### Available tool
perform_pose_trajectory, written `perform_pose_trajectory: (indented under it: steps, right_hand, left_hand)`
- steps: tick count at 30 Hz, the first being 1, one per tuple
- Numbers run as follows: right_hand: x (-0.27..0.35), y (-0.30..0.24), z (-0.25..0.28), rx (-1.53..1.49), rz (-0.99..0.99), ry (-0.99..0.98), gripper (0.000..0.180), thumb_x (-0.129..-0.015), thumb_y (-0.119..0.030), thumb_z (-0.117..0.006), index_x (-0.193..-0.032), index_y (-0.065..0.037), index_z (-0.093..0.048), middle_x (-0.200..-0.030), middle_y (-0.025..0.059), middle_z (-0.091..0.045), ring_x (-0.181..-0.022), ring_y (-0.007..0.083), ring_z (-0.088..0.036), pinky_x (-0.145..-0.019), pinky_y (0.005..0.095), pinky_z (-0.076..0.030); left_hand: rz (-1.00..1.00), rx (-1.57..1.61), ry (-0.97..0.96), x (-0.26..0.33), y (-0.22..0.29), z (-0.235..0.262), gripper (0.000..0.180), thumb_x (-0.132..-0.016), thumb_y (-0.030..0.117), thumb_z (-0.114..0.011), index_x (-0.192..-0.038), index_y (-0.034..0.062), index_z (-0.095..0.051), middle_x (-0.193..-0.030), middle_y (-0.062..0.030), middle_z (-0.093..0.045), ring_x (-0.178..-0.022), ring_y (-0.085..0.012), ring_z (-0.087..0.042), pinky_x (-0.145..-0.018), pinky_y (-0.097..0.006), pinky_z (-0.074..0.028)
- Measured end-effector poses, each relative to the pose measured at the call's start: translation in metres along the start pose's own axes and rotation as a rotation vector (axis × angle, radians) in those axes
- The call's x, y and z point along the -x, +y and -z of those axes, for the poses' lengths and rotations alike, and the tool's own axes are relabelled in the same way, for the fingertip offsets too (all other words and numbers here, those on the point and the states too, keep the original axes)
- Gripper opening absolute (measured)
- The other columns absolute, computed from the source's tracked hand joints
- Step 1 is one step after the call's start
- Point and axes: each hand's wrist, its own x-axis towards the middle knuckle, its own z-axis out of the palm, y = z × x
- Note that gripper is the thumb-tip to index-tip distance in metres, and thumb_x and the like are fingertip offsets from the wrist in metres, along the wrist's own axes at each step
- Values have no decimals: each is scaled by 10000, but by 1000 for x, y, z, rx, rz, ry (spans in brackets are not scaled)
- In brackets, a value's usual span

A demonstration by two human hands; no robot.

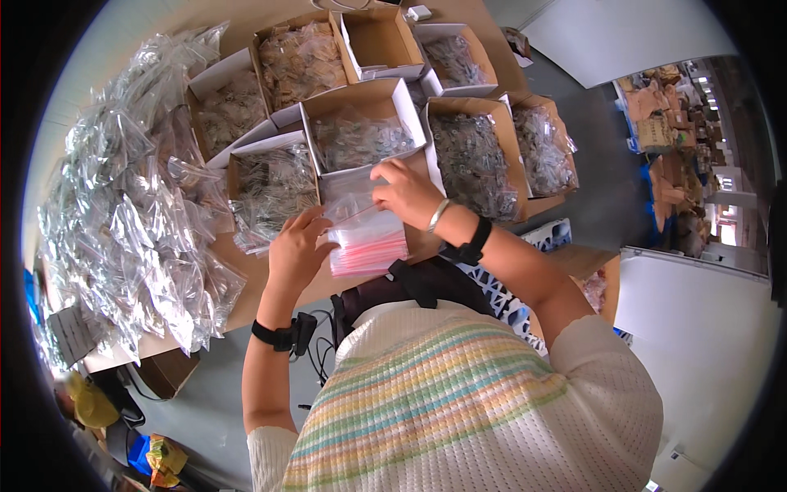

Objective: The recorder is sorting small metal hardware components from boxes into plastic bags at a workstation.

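A stack of clear zip-lock bags with pink-red closure strips lies at the table's near edge in front of me. The top zip-lock bag is raised and slanted over the stack. At its left edge is my left hand, thumb and fingertips apart and touching the plastic. My right hand is curled at the raised bag's upper right corner, thumb against it; its fingertips are partly hidden. Just beyond the hands, a cardboard box holds small clear packets of metal pieces.
A large heap of filled clear bags covers the table's left side. Open boxes of packets surround my hands, including a left box, a right box and a far-right box. An empty box stands at the back.
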Motion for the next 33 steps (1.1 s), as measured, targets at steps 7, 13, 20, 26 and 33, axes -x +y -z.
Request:
perform_pose_trajectory:
  steps: [7, 13, 20, 26, 33]
  right_hand:
    - [-15, -42, 60, -401, -39, 27, 117, -838, -86, -733, -870, -22, -640, -906, 104, -653, -826, 278, -658, -717, 358, -529]
    - [-47, -96, 120, -1185, -62, 186, 115, -966, -107, -631, -1051, -49, -580, -927, 11, -614, -878, 161, -633, -775, 294, -580]
    - [-74, -63, 159, -1479, -393, 544, 171, -986, -190, -616, -1076, -57, -560, -970, 1, -594, -997, 239, -707, -754, 378, -639]
    - [-65, -38, 155, -1455, -452, 528, 135, -1001, -203, -590, -1061, -82, -574, -981, 6, -601, -1119, 318, -661, -823, 409, -615]
    - [-47, 5, 143, -1761, -463, 296, 167, -1032, -257, -533, -1044, -125, -634, -1029, -5, -653, -1233, 373, -588, -901, 425, -565]
  left_hand:
    - [96, 384, 275, -3, -4, 24, 353, -815, 109, -762, -1135, 87, -614, -1241, -85, -599, -1058, -234, -628, -858, -374, -538]
    - [84, 1580, 169, -24, 48, 45, 722, -770, 92, -829, -1403, 58, -483, -1353, -125, -532, -1186, -197, -577, -935, -381, -532]
    - [218, 1568, -71, -40, 71, 42, 512, -837, 76, -780, -1300, 30, -566, -1100, -46, -675, -972, -160, -670, -890, -361, -592]
    - [341, 1576, -55, -46, 69, 49, 234, -920, 80, -693, -1151, 51, -665, -1020, -30, -694, -899, -146, -689, -846, -347, -615]
    - [345, 1659, -239, -54, 83, 61, 309, -1002, 185, -584, -1223, -30, -605, -1165, -138, -676, -1046, -229, -677, -953, -423, -568]
